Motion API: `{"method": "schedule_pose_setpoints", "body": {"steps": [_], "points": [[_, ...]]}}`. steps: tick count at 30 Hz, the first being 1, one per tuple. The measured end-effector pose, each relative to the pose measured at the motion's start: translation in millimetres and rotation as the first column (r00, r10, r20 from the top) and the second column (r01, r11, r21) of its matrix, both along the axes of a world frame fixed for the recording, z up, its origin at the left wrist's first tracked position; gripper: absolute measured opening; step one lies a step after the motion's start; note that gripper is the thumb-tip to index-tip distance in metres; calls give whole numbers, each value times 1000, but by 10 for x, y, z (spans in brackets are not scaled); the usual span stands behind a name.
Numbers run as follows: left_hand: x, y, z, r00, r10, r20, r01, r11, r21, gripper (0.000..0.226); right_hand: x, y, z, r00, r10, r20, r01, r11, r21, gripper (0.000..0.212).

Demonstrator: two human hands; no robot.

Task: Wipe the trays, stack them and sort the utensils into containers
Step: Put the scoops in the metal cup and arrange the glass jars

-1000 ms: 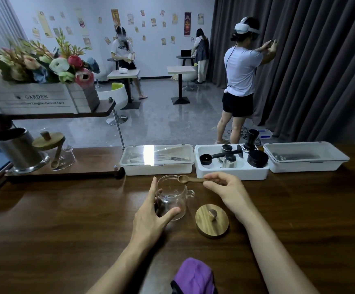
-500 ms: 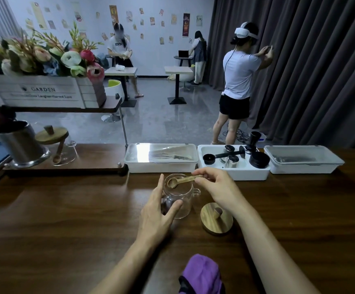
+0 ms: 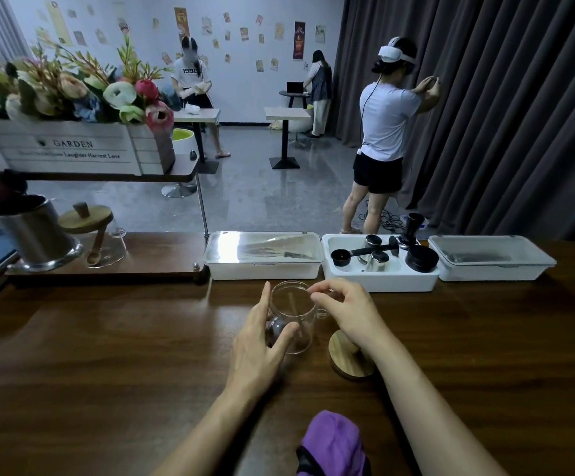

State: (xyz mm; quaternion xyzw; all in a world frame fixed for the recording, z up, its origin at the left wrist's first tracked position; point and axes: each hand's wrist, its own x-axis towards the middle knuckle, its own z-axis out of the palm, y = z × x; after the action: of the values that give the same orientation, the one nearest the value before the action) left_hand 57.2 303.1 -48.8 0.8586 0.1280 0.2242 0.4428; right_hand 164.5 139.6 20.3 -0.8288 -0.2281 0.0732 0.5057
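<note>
A clear glass jar [image 3: 292, 321] with a small side handle stands on the dark wooden table. My left hand [image 3: 258, 345] grips it, thumb on the near side and fingers on the far left side. A wooden spoon [image 3: 292, 304] shows faintly inside the jar, standing nearly upright. My right hand [image 3: 347, 310] hovers at the jar's right rim with thumb and fingertips drawn together; whether they still touch the spoon is unclear. The jar's round wooden lid [image 3: 347, 362] lies on the table to the right, partly under my right wrist.
A purple cloth [image 3: 334, 444] lies at the near edge. Behind the jar stand three white containers: a lidded one [image 3: 262, 269], an open one [image 3: 378, 283] with black and metal coffee tools, another lidded one [image 3: 492, 271]. At left, a shelf holds a second lidded jar [image 3: 97, 235] and a metal pot [image 3: 35, 235].
My right hand brought the wooden spoon from above the table to the jar mouth and tipped it in; the spoon now stands inside the jar. My left hand kept its hold on the jar.
</note>
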Motion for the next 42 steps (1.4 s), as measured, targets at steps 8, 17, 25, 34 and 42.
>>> {"method": "schedule_pose_setpoints", "body": {"steps": [8,17,25,34,42], "points": [[-1,-14,26,999,-11,46,10,1000,9,82,-44,73,-139,998,41,-46,-39,998,53,24],[-31,-7,19,999,-25,41,25,1000,-4,89,-153,53,-204,996,67,-53,-62,994,92,32],[-19,5,-15,996,-78,48,79,997,-18,88,-303,-314,-395,978,-193,82,201,975,-99,29],[-12,35,-76,993,-105,52,107,993,-46,88,-507,-493,-559,951,-299,75,308,925,-222,45],[-24,23,-53,992,-108,63,110,994,-29,87,-484,-672,-658,949,-301,94,314,928,-199,37]]}}
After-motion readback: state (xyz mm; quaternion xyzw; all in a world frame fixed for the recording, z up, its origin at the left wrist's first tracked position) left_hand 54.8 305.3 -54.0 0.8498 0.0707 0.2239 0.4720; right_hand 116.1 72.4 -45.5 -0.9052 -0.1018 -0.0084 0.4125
